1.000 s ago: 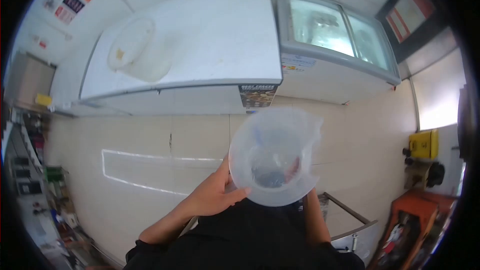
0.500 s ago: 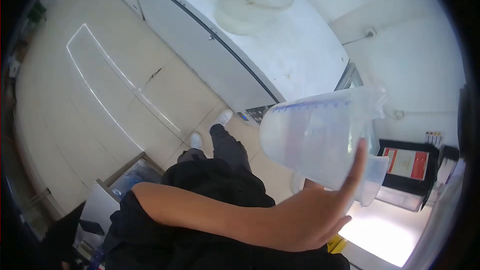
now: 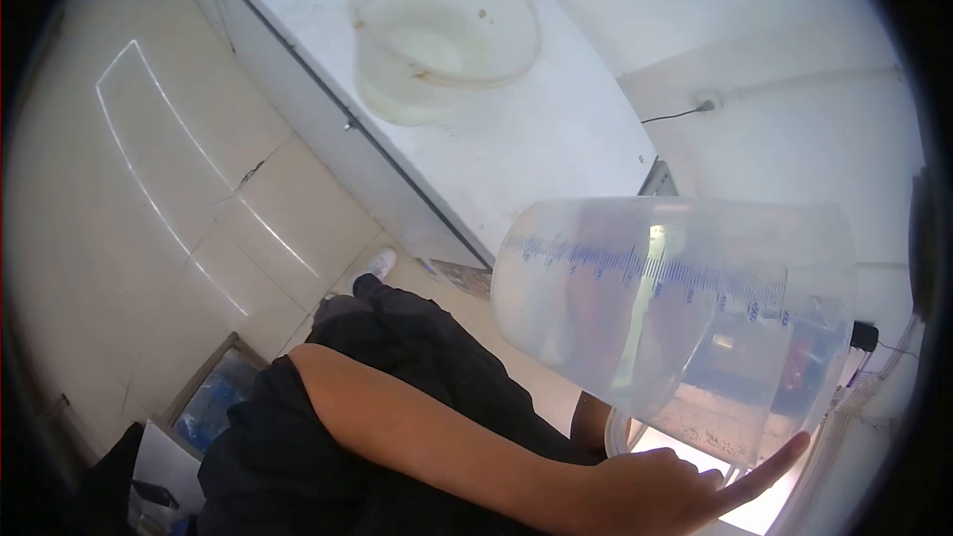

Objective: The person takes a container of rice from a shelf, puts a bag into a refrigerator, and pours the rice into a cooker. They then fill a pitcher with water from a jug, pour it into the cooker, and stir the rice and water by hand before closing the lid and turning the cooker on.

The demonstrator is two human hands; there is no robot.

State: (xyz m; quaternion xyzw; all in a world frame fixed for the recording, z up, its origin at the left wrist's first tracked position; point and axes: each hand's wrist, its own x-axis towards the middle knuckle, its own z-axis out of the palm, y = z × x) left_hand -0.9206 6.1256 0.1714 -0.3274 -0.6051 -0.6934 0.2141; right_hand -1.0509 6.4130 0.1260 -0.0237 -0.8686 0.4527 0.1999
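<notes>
At left, on the far freezer's [image 3: 496, 154] white top, a translucent tub [image 3: 392, 94] with brown marks. Farther right, right forearm [image 3: 590, 422] leading behind the raised, blue-scaled jug [image 3: 665, 313], right hand hidden; cannot tell its finger grip. At near right, left hand [image 3: 655, 496] beside the jug, index stretched apart, others bent; cannot tell whether touching.

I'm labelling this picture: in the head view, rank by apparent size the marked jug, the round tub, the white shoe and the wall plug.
1. Marked jug
2. Round tub
3. White shoe
4. Wall plug
The jug looks nearer the camera, so its true size is unsure.
</notes>
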